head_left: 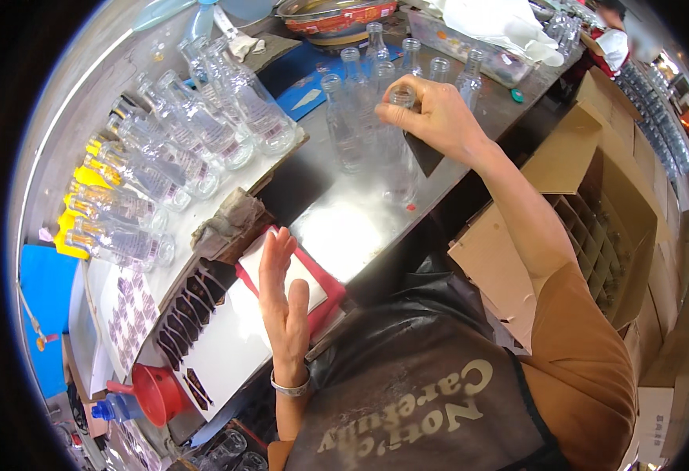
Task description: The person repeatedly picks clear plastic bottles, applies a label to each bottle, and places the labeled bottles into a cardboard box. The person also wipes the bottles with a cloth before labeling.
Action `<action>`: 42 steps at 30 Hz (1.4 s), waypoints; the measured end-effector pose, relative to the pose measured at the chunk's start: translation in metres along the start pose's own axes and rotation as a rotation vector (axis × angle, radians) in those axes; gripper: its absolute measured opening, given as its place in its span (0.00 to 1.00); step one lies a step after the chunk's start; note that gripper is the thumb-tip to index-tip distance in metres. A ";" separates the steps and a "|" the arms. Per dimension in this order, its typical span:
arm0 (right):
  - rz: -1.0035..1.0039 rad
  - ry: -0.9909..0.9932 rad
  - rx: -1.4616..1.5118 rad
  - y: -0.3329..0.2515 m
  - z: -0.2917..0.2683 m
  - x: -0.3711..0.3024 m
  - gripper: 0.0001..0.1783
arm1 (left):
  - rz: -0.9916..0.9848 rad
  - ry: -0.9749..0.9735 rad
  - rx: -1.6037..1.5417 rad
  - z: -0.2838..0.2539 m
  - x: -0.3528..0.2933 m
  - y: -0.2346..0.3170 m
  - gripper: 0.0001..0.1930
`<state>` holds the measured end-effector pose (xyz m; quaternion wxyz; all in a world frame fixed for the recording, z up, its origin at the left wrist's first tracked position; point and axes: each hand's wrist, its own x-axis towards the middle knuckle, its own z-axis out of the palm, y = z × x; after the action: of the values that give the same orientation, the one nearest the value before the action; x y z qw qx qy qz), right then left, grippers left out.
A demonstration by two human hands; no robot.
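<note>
My right hand (439,114) is closed round the neck of a clear glass bottle (398,173), which stands upright or nearly so on the dark metal table (340,235). Several more glass bottles (344,129) stand just behind and beside it. My left hand (283,306) has its fingers stretched up and the thumb apart, holding nothing. It is above a white pad on a red cloth (325,294). Left of it, a row of dark tags with cords (191,310) lies on a white surface, near a sheet of printed labels (131,310).
Glass bottles with printed fronts (195,125) lean in rows on a raised board at left, some against yellow holders (70,224). A folded grey cloth (227,224) sits at its edge. An open divided carton (596,243) stands right; a red funnel-like container (158,395) is lower left.
</note>
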<state>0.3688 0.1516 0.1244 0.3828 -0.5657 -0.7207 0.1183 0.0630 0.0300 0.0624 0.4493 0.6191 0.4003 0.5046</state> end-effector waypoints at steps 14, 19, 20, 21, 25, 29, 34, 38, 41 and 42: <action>-0.105 0.263 -0.105 -0.022 -0.035 -0.097 0.38 | -0.030 -0.181 0.121 0.067 0.021 0.008 0.29; -0.057 0.793 -0.306 0.003 -0.132 -0.200 0.07 | -0.069 -0.340 0.073 0.104 0.019 0.015 0.30; 0.186 0.854 -0.367 0.033 -0.147 -0.219 0.06 | -0.077 -0.364 0.070 0.109 0.017 0.018 0.30; 0.351 0.901 -0.438 0.067 -0.163 -0.237 0.08 | -0.096 -0.399 0.016 0.111 0.017 0.015 0.29; 0.995 0.847 -0.481 0.246 -0.215 -0.358 0.22 | -0.154 -0.540 0.018 0.137 0.020 0.014 0.26; 1.287 0.656 -0.520 0.334 -0.221 -0.382 0.31 | -0.176 -0.576 0.085 0.149 0.024 0.014 0.25; 1.354 0.419 -0.466 0.372 -0.199 -0.372 0.30 | -0.229 -0.628 0.075 0.178 0.029 0.008 0.24; 1.212 0.498 -0.503 0.340 -0.207 -0.367 0.25 | -0.272 -0.735 0.125 0.209 0.034 0.002 0.24; 0.835 0.756 -0.650 0.279 -0.232 -0.356 0.19 | -0.309 -0.830 0.186 0.237 0.040 0.003 0.25; 0.588 0.873 -0.745 0.253 -0.238 -0.345 0.16 | -0.251 -0.875 0.229 0.246 0.040 0.007 0.25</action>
<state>0.7382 -0.1393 -0.0111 0.3703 -0.8308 -0.3061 -0.2810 0.3121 0.0285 0.0580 0.5623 0.7661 0.2979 0.0906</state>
